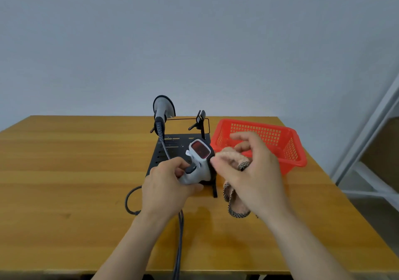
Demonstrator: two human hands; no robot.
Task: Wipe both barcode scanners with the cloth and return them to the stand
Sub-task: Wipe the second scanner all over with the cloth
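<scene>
My left hand (168, 184) grips the handle of a grey and white barcode scanner (199, 156), whose red window faces up towards me. My right hand (250, 171) holds a pinkish cloth (228, 155) with a checked edge and presses it against the scanner's right side. The cloth's loose end hangs down below my palm. A second grey scanner (161, 109) sits upright in the left holder of the black stand (158, 156). The stand's right clip (200, 120) holds nothing.
A red plastic basket (291, 148) stands right of the stand on the wooden table (64, 171). Grey cables (179, 236) run from the scanners over the table's front edge. A white shelf frame (371, 141) stands at the far right.
</scene>
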